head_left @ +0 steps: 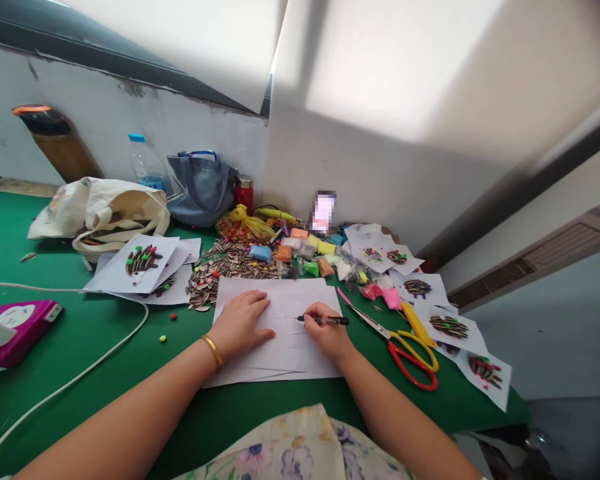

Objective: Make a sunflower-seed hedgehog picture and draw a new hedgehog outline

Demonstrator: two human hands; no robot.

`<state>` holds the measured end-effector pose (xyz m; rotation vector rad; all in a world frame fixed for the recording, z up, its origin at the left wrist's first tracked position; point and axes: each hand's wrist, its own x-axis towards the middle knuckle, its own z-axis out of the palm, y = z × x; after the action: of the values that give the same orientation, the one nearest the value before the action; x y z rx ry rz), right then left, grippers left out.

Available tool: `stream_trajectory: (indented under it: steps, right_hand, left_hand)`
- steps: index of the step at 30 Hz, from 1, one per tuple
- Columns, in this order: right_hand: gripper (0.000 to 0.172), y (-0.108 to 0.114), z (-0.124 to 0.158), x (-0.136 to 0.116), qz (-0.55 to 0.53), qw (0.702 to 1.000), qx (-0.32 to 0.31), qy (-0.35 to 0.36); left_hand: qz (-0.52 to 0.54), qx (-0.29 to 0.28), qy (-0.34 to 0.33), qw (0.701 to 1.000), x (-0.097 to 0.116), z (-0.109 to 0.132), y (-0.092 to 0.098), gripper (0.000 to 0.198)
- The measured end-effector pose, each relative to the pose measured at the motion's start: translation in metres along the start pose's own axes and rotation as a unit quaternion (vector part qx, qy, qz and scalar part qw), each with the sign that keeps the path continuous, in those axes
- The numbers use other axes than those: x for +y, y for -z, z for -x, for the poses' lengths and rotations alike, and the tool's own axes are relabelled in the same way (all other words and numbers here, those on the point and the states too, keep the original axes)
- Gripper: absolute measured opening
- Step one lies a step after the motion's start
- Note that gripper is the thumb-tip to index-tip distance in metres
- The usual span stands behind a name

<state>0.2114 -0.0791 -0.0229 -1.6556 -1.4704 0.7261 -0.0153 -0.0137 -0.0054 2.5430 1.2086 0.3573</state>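
Note:
White paper sheets (285, 357) lie stacked on the green table, with faint lines on the top one. My left hand (240, 325) rests flat on the left part of the paper, fingers spread and holding nothing. A gold bangle (212, 353) circles that wrist. On the right part of the paper, my right hand (327, 330) is closed around a black pen (336, 321), its tip pointing left at the sheet. Striped sunflower seeds (205, 287) are heaped just behind the paper. Colored clay packets (283, 253) sit beyond its back edge.
Red and yellow scissors (393, 337) lie right of the paper. Cards with seed designs (449, 327) line the right edge; more cards (143, 263) lie at left. Bags (200, 190), a bottle (146, 163) and a lit phone (323, 211) stand behind. A white cable (100, 367) crosses the left side.

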Motion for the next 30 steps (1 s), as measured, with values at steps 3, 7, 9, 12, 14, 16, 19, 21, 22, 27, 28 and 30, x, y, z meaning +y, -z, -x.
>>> stream_trajectory:
  steps: [3, 7, 9, 12, 14, 16, 19, 21, 22, 27, 28, 30]
  right_hand:
    - [0.013, -0.0003, -0.0004, -0.0004, 0.009, 1.0, 0.002, -0.006]
    - [0.013, -0.0002, -0.0008, -0.0006, 0.015, 1.0, -0.004, -0.004]
    - [0.012, -0.0004, -0.0011, -0.0007, 0.018, 1.0, -0.004, -0.002]
    - [0.012, -0.0004, -0.0013, -0.0011, 0.02, 1.0, -0.006, 0.005]
    - [0.012, -0.0001, -0.0013, -0.0017, 0.02, 1.0, -0.009, 0.01]
    - [0.012, 0.0001, -0.0014, -0.0021, 0.02, 1.0, -0.01, 0.012]
    - [0.012, 0.0, -0.0018, -0.0017, 0.024, 1.0, -0.009, 0.013]
    - [0.012, -0.0004, -0.0022, -0.001, 0.027, 1.0, -0.009, 0.012]
    - [0.012, -0.0006, -0.0024, -0.0007, 0.027, 1.0, -0.009, 0.012]
    - [0.012, -0.0009, -0.0022, -0.0001, 0.021, 1.0, -0.01, 0.01]
    - [0.012, -0.0009, -0.002, -0.0003, 0.02, 1.0, -0.011, 0.009]
    - [0.012, -0.0008, -0.0013, -0.001, 0.018, 1.0, -0.013, 0.008]
  left_hand:
    - [0.008, 0.002, 0.001, 1.0, -0.0003, -0.0002, -0.0007, 0.064]
    - [0.007, 0.002, -0.001, 1.0, -0.0007, -0.0005, -0.0007, 0.064]
    - [0.004, 0.001, -0.003, 1.0, -0.0008, -0.0006, -0.0005, 0.064]
    - [0.004, 0.004, -0.006, 1.0, -0.0009, -0.0008, -0.0003, 0.064]
    - [0.007, 0.007, -0.007, 1.0, -0.0011, -0.0007, -0.0006, 0.064]
    - [0.008, 0.008, -0.008, 1.0, -0.0014, -0.0005, -0.0011, 0.063]
    - [0.007, 0.008, -0.008, 1.0, -0.0019, -0.0003, -0.0018, 0.064]
    - [0.003, 0.008, -0.008, 1.0, -0.0021, -0.0004, -0.0021, 0.064]
    - [0.001, 0.008, -0.009, 1.0, -0.0022, -0.0004, -0.0022, 0.064]
    - [-0.009, 0.006, -0.012, 1.0, -0.0023, -0.0008, -0.0019, 0.065]
    - [-0.01, 0.005, -0.012, 1.0, -0.0022, -0.0009, -0.0018, 0.065]
    - [-0.01, 0.005, -0.011, 1.0, -0.002, -0.0007, -0.0015, 0.065]
